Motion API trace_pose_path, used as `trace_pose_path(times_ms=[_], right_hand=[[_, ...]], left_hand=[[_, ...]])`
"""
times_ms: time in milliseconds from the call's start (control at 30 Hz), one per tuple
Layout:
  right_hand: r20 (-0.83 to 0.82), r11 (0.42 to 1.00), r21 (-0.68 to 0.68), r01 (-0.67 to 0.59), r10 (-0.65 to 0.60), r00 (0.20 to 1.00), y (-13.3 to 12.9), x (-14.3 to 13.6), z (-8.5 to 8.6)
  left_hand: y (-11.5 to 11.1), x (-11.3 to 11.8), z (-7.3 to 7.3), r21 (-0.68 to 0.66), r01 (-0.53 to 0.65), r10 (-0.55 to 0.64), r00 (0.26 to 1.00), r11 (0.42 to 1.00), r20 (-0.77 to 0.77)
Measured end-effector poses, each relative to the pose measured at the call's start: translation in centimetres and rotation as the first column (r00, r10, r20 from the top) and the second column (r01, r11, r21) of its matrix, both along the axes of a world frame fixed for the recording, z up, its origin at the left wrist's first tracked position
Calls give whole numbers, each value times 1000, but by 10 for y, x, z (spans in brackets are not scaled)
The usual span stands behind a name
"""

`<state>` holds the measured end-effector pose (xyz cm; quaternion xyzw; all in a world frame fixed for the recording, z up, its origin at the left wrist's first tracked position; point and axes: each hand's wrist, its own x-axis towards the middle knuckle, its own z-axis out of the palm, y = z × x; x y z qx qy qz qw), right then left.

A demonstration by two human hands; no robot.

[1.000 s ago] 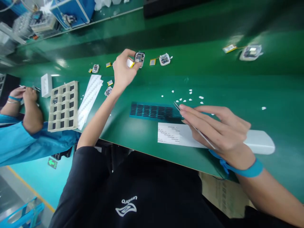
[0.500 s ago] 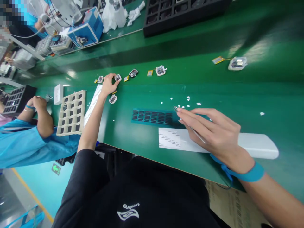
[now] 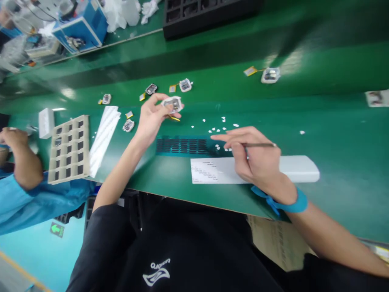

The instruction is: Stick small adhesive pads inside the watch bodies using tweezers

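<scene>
My left hand (image 3: 149, 121) is closed on a white watch case (image 3: 174, 104) with its electronics showing, held up above the green bench. A yellow-edged flap hangs below it, partly hidden by the fingers. In my right hand (image 3: 257, 159) is a pair of tweezers (image 3: 260, 144), tucked across the fingers with the back end pointing right. The index finger stretches toward a teal sheet of black strips (image 3: 181, 146). Small white bits (image 3: 214, 129) lie scattered beyond that hand. Under its wrist runs a white printed sheet (image 3: 206, 172), on a long white piece (image 3: 299, 168).
More open watch cases with yellow batteries rest along the bench: a white one (image 3: 185, 84), a dark one (image 3: 151, 89), another far right (image 3: 270, 76). At left are a beige compartment tray (image 3: 86, 142), paper strips (image 3: 105, 136) and a co-worker's arm (image 3: 26, 162). A black tray (image 3: 209, 22) stands behind.
My left hand has brought the watch case right and nearer, off the row at the back. In my right hand the tweezers have swung from pointing forward to lying back across the fingers. The view has shifted.
</scene>
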<state>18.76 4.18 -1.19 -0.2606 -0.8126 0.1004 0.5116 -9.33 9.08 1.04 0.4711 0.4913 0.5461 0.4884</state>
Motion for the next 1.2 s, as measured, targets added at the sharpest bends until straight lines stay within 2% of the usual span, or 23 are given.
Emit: trace_pose_path(times_ms=[67,133,200,267,367,500,633,767,967,1100,1200], right_hand=[[22,996,-71,51,-50,999,-1,0,1],[5,974,-188,128,-129,992,-2,1,2],[11,961,-228,159,-161,987,-3,2,3],[28,971,-185,151,-149,988,-4,3,2],[99,985,-71,159,-152,983,-7,2,-2],[214,966,-18,257,-247,945,-11,-3,-9],[201,955,66,288,-296,934,-12,-4,-12],[223,961,108,254,-273,936,-11,-1,-12],[213,984,83,159,-173,961,-10,2,-10],[217,979,84,188,-202,955,-10,-1,-12],[299,978,0,208,-198,934,-10,0,-12]], left_hand=[[-21,38,0,-60,125,-117,987,990,110],[-39,64,-3,-47,191,-184,974,980,131],[-52,80,-9,-4,205,-203,972,979,122],[-60,88,-15,22,203,-204,972,979,119],[-67,88,-20,14,235,-235,963,972,131],[-70,84,-21,15,280,-279,949,960,149],[-71,83,-19,49,256,-260,960,965,104],[-73,84,-18,58,246,-250,966,967,64],[-76,82,-17,60,218,-217,976,974,-20],[-74,79,-20,73,238,-236,971,969,-29],[-73,78,-23,94,243,-240,970,965,-41]])
